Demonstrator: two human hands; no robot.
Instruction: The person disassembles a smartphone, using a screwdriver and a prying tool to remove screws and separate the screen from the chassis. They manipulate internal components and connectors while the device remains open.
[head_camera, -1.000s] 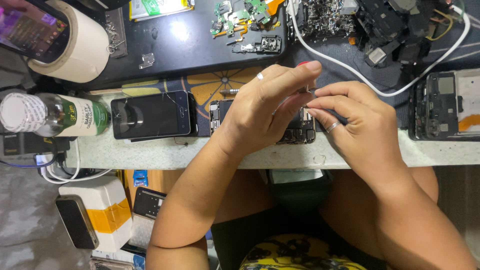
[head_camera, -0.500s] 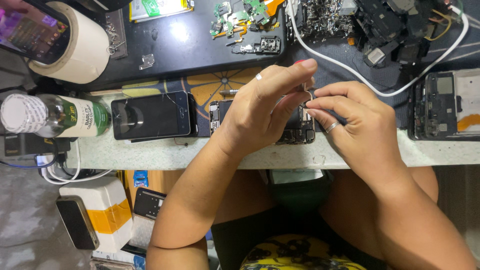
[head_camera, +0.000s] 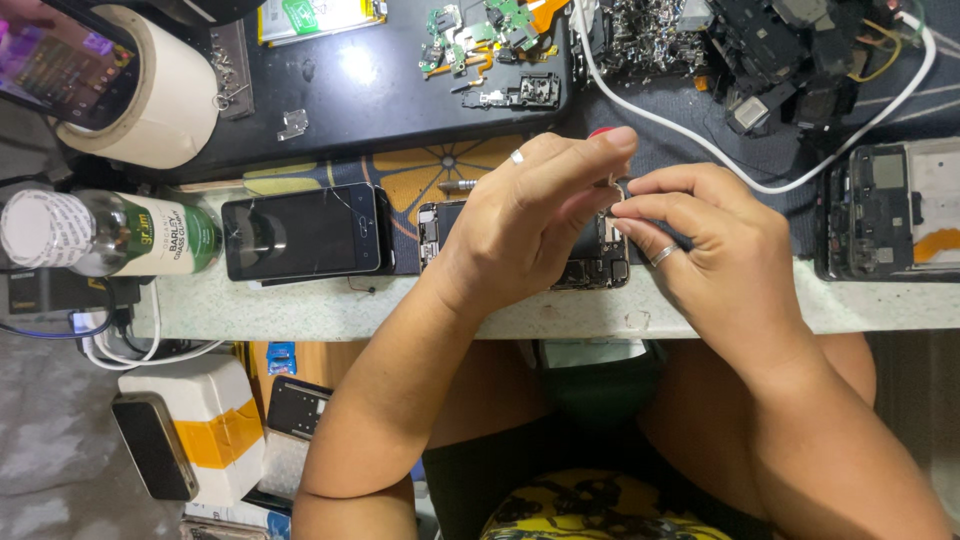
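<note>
Centrally, an opened phone (head_camera: 590, 262) lies at the front edge of the bench (head_camera: 330, 305), its back removed and its inner parts exposed; most of it is covered by the two hands. A tiny pale part (head_camera: 611, 183) is pinched above it, between the fingertips of both hands, too small to be identified. The left hand (head_camera: 520, 225) is arched over the opened phone, thumb and forefinger closed on the part, a ring worn on one finger. The right hand (head_camera: 705, 255) meets it from the right, its thumb and forefinger likewise closed on the part, a ring also worn.

Just left of the opened phone, a dark phone (head_camera: 305, 232) with a cracked screen is laid flat. Further left, a bottle (head_camera: 110, 235) with a white cap lies on its side, and behind it a roll of tape (head_camera: 165, 100) is seen with a lit phone (head_camera: 60, 60) resting on it. A black mat (head_camera: 380, 85) carries small green circuit boards (head_camera: 480, 30). A white cable (head_camera: 700, 140) is run across the bench behind the hands. At the far right, another stripped phone (head_camera: 890, 210) is laid open.
</note>
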